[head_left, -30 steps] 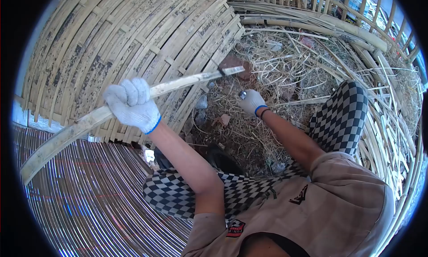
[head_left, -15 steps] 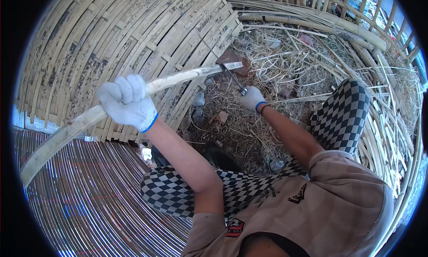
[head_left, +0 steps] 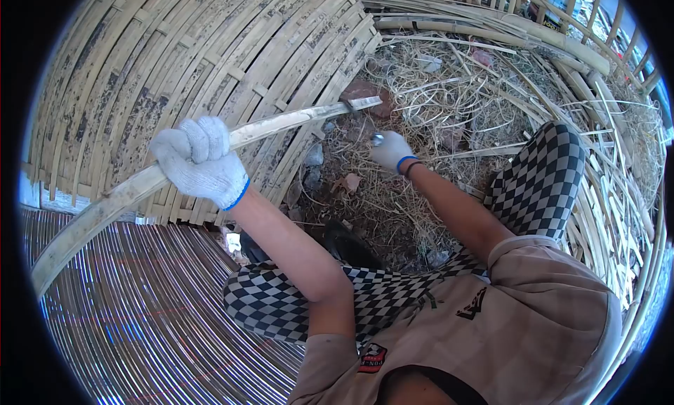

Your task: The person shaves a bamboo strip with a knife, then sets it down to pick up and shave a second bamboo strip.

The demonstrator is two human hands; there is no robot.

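My left hand (head_left: 200, 159), in a white knitted glove with a blue cuff, is wrapped round a long split bamboo pole (head_left: 288, 121). The pole runs from the lower left up to a pale end lying over a reddish-brown brick-like block (head_left: 368, 99). My right hand (head_left: 392, 152), gloved the same way, is closed round the handle of a knife (head_left: 377, 138). A shiny metal part shows at its fingers. The blade is hard to make out now; a dark edge is faintly seen across the pole near its far end.
A woven bamboo panel (head_left: 189, 75) stands at the upper left. Fibre shavings (head_left: 449, 89) cover the ground, with stones (head_left: 314, 155) among them. Bamboo strips (head_left: 618, 194) pile up on the right, and a slatted bamboo fence (head_left: 597, 25) rises behind. My checkered trouser legs (head_left: 540, 180) frame the spot.
My right hand has shifted slightly to the left, and the knife's blade, clear across the pole before, is now barely visible. My left hand and the pole have hardly moved.
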